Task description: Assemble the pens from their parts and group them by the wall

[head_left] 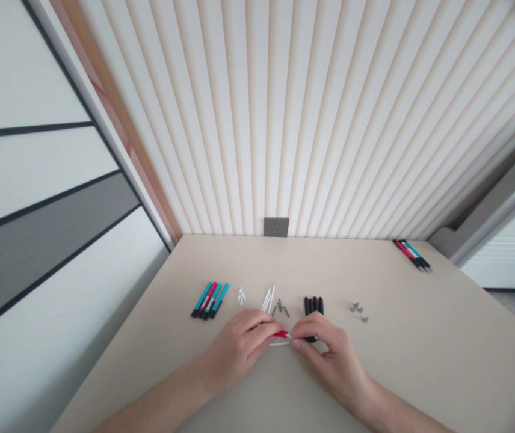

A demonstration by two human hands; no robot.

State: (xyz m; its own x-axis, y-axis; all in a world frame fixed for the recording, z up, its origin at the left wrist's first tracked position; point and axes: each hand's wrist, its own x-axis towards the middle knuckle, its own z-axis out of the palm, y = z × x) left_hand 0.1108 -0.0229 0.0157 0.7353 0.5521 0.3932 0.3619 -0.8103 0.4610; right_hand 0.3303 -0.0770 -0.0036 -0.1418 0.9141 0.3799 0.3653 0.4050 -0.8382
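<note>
Near the front middle of the table, my left hand (243,340) is closed around a red pen barrel (280,334), most of it hidden by the fingers. At the barrel's right end, my right hand (323,340) pinches a small white pen part (289,335), largely covered by the fingertips. Just below the barrel lies a thin white refill (279,344). Beyond the hands are more white refills (266,299) and several small springs (280,305). Black pen grips (314,304) lie in a row, partly behind my right hand.
Blue and red pen barrels (210,299) lie at the left, beside small white parts (241,296). Silver cone tips (355,308) are scattered at the right. Several pens (413,255) rest in the far right corner. A socket (276,227) sits on the ribbed wall behind the table (329,264).
</note>
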